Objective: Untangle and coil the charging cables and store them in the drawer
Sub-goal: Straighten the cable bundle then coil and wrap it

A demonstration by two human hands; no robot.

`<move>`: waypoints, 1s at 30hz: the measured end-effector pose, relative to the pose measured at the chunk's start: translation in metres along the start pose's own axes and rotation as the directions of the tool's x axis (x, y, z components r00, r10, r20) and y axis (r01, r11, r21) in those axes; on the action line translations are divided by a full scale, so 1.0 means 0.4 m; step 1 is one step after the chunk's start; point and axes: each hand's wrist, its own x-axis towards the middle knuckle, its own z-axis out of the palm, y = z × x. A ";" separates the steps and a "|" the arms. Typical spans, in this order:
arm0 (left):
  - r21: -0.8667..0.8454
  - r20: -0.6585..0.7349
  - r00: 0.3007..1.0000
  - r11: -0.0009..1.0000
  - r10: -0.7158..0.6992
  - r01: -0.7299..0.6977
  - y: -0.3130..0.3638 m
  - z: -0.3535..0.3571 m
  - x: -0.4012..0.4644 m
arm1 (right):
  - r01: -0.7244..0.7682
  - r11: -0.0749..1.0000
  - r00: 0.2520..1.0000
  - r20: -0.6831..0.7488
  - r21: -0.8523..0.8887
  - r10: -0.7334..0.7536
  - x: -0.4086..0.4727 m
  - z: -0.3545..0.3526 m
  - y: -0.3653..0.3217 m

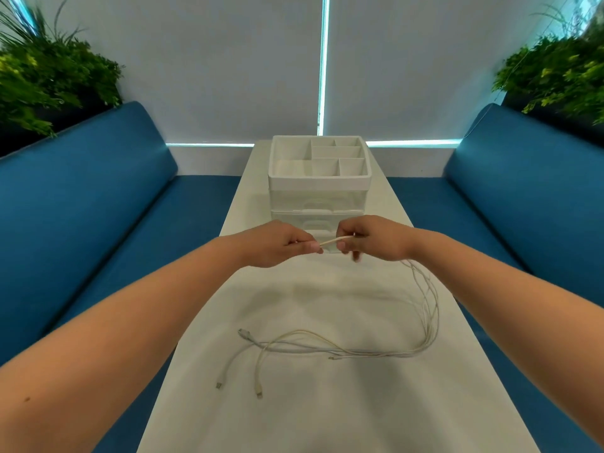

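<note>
1. A person sits at a long white table (327,420) with both bare forearms stretched forward over it, the hands raised and close together near the middle of the view.
2. The left hand (277,243) pinches one end of a short taut length of thin white charging cable (336,240) between thumb and fingers; the knuckles face up.
3. The right hand (372,238) pinches the other end of that length, fingers curled down round it; more strands drop from under this hand.
4. The rest of the bundle of thin white charging cables (425,322) hangs from the right hand, curves down the right side of the table and lies crossed and looped near the person, with several plug ends (259,393) loose on the surface.
5. A white plastic desk organiser with a divided top tray (320,181) and clear drawers (317,204) stands just beyond the hands; the drawers appear closed.
6. Judged from this, untangling is only beginning. It likely goes best by following one cable hand over hand towards its plug, lifting it free of the crossings rather than pulling hard, which could tighten knots.
7. Blue cushioned benches (98,207) flank the table.
</note>
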 end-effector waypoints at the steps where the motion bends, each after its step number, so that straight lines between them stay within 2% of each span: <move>1: 0.050 0.009 1.000 0.999 0.007 -0.008 0.001 -0.003 0.003 | -0.029 0.996 0.999 0.037 0.079 0.026 -0.001 -0.002 -0.007; 3: 0.146 0.010 1.000 0.989 0.001 -0.002 0.005 -0.008 0.004 | -0.048 0.989 0.998 0.044 0.141 0.042 -0.003 -0.002 -0.013; 5: 0.255 -0.013 0.999 0.966 -0.035 0.037 0.006 -0.013 0.002 | -0.064 0.992 0.998 0.035 0.112 0.061 -0.006 0.001 -0.020; 7: 0.286 -0.056 0.996 0.954 -0.070 0.083 0.004 -0.017 -0.003 | -0.034 0.998 0.999 0.010 0.060 0.033 -0.007 0.006 -0.017; 11: -0.005 -0.127 0.987 0.995 -0.098 0.099 0.006 -0.023 -0.016 | -0.018 1.000 1.000 0.000 0.001 0.018 -0.008 0.003 -0.002; 15: -0.282 -0.121 0.988 0.958 -0.091 0.054 0.019 -0.014 -0.028 | -0.034 0.999 0.999 0.013 -0.003 0.034 -0.011 -0.005 0.002; 18: -0.369 -0.140 0.986 0.929 -0.091 0.034 0.017 0.000 -0.030 | -0.048 0.995 0.999 0.021 0.090 0.046 -0.019 -0.009 0.008; 20: -0.286 -0.156 0.986 0.958 -0.061 0.014 0.012 0.006 -0.030 | -0.013 0.998 1.000 -0.012 0.054 0.013 -0.022 -0.008 0.008; 23: -0.050 -0.101 0.995 0.999 -0.021 0.016 0.011 0.011 -0.033 | -0.002 0.999 0.999 -0.038 -0.051 0.000 -0.023 0.006 0.008; 26: 0.141 -0.099 0.992 0.985 -0.082 0.096 0.014 0.005 -0.031 | -0.012 0.987 0.997 -0.078 -0.163 0.000 -0.022 0.018 -0.004; 28: 0.267 -0.117 0.990 0.958 -0.076 0.105 0.012 0.001 -0.030 | -0.008 0.968 0.995 -0.097 -0.250 -0.016 -0.021 0.023 -0.011; 30: 0.331 -0.117 0.991 0.939 -0.058 0.094 0.004 0.000 -0.036 | -0.007 0.969 0.995 -0.096 -0.246 -0.017 -0.022 0.024 -0.013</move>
